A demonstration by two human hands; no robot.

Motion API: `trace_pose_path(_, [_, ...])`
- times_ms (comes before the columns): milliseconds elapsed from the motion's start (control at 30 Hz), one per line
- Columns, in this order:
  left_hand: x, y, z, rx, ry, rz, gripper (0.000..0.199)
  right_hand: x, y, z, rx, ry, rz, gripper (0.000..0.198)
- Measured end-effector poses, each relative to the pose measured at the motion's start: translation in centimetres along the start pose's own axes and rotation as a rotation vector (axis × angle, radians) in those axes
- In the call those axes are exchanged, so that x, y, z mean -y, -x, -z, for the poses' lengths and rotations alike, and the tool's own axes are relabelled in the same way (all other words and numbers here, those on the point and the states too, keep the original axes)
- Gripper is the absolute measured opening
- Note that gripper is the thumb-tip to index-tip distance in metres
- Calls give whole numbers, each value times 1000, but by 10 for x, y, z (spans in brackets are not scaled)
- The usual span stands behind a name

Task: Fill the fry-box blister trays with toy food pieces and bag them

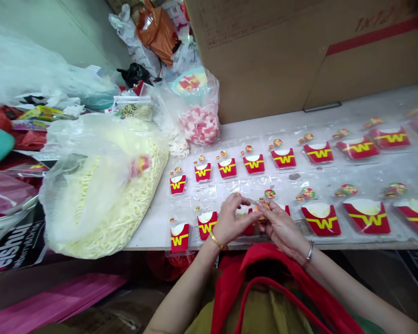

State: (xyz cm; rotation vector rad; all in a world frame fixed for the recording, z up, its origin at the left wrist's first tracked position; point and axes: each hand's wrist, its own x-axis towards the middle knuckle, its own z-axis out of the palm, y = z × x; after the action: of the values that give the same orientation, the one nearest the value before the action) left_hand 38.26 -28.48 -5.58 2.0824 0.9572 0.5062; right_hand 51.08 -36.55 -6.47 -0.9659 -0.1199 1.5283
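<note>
Over the front row of clear plastic trays, my two hands meet. My right hand [280, 228] is closed, pinching a small orange round piece [263, 210], perhaps a toy burger or pizza. My left hand [232, 219] comes in from the other side with fingers curled and its thumb at that piece. What sits between the left fingertips is too small to make out. Beneath and around the hands lie red toy fries boxes [322, 220] with a yellow W, in clear trays. A small round pizza piece [270, 194] lies just beyond my hands. My left hand partly covers a fries box.
A back row of similar trays [253, 163] runs along the white table [149, 232]. To the left lies a big clear bag of pale toy fries [125, 222]. Behind it stands a bag of pink-and-white pieces [200, 125]. A large cardboard box [264, 60] borders the back.
</note>
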Motion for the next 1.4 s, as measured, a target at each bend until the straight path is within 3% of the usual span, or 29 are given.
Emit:
trace_pose_path(67, [-7,10,-2,-2,71,6,18,-6,-5,-3,32,2,-21,31])
trace_pose_path(167, [-1,22,5,-118,103,85,14,-15,-11,-8,99,-18,-116,32])
trace_pose_path(367, [53,37,54,-341,-171,97,9,-22,-13,-16,177,45,-256,39])
trace_pose_path(533, [83,50,67,-226,-476,48,22,-25,-14,-21,224,165,-280,43])
trace_pose_path(667, [79,55,66,-84,-768,103,33,-26,-14,-23,250,310,-256,45])
trace_pose_path(800, [72,54,69,11,-845,148,42,-29,-13,-28,322,482,-264,46])
trace_pose_path(933, [76,54,68,40,-766,162,49,-39,-14,-32,359,575,-324,51])
trace_pose_path(1033, [76,60,68,-21,-613,178,52,-47,-15,-34,348,560,-363,55])
trace_pose_path(1133, [62,69,69,-110,-313,180,41,-52,-15,-40,366,550,-355,52])
trace_pose_path(1267, [41,83,75,-27,69,130,22,-58,-14,-56,450,564,-327,46])
trace_pose_path(1333, [43,89,82,-114,102,165,22,-62,-12,-64,461,529,-353,43])
trace_pose_path(1400, [56,94,93,-302,37,219,20,-66,-10,-69,441,452,-385,42])
